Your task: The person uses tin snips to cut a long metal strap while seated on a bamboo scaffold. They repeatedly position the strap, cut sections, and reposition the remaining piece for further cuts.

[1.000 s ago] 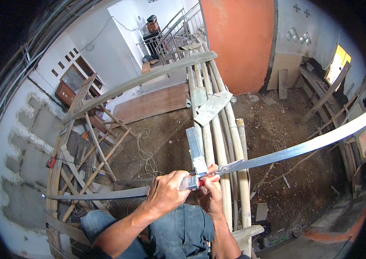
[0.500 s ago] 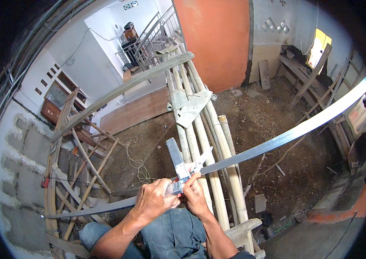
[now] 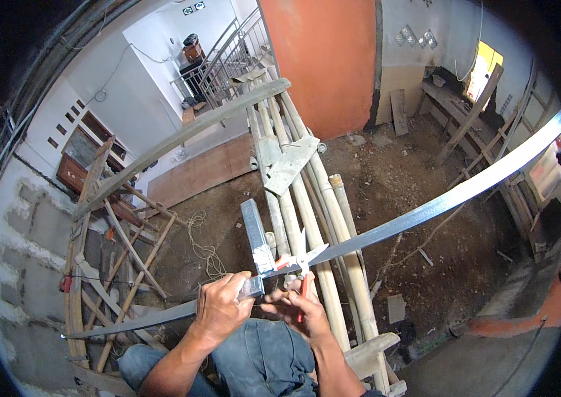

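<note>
A long, shiny metal channel (image 3: 399,221) runs across in front of me, from the lower left to the upper right. My left hand (image 3: 221,306) is closed around it, left of the middle. Just beyond that hand, a short metal channel piece (image 3: 254,228) meets the long one and points away from me. My right hand (image 3: 301,312) holds red-handled snips (image 3: 304,263), their pale blades spread beside the long channel, right of the short piece. The fingers of this hand are partly curled and somewhat blurred, with the thumb at one red handle.
Bamboo poles (image 3: 307,221) extend away beneath the channel, with a flat board (image 3: 290,165) lying on them. A long plank (image 3: 184,142) crosses at the far end. Wooden trestle framing (image 3: 135,264) stands left. Below lies a dirt floor (image 3: 386,172); an orange wall (image 3: 323,66) rises behind.
The snips have swung more upright and their blades now show spread, with the red handles apart. My right hand has loosened and shifted slightly. My left hand has moved a little left with the channel.
</note>
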Motion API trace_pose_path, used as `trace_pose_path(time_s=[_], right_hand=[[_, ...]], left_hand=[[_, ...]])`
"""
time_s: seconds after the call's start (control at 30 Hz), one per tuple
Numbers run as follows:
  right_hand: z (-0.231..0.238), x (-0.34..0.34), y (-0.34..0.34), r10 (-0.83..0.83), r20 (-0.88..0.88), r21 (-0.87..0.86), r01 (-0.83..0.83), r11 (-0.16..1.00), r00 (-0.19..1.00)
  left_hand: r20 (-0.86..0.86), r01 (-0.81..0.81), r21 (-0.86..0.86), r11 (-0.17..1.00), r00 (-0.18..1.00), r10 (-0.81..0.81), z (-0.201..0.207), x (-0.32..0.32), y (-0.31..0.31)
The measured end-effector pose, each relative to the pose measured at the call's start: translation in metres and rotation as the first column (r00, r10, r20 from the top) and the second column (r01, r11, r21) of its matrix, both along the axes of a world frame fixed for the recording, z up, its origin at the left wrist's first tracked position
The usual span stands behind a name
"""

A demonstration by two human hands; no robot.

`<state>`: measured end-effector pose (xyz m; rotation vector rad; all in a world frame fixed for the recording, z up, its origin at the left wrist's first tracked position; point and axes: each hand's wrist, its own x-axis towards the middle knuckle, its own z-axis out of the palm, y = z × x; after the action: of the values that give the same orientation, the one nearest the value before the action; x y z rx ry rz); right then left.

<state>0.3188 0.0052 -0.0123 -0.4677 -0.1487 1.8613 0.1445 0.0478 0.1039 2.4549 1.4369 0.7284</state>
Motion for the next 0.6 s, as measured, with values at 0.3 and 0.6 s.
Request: trace_pose_path(time_s=[0.3,0.6], right_hand=[[-0.002,-0.012,0.03,0.125,-0.345,0.192,-0.06,0.979,0.93],[-0.023,0.021,0.005,-0.104,0.3,0.124,0.069,0.99,0.948]], left_hand=[[0.064,0.101,-0.102,0.99,0.993,-0.095,-0.006,-0.004,0.004],[-0.01,0.059,-0.003,0.998,0.998,-0.059,0.002,-0.006,-0.001]])
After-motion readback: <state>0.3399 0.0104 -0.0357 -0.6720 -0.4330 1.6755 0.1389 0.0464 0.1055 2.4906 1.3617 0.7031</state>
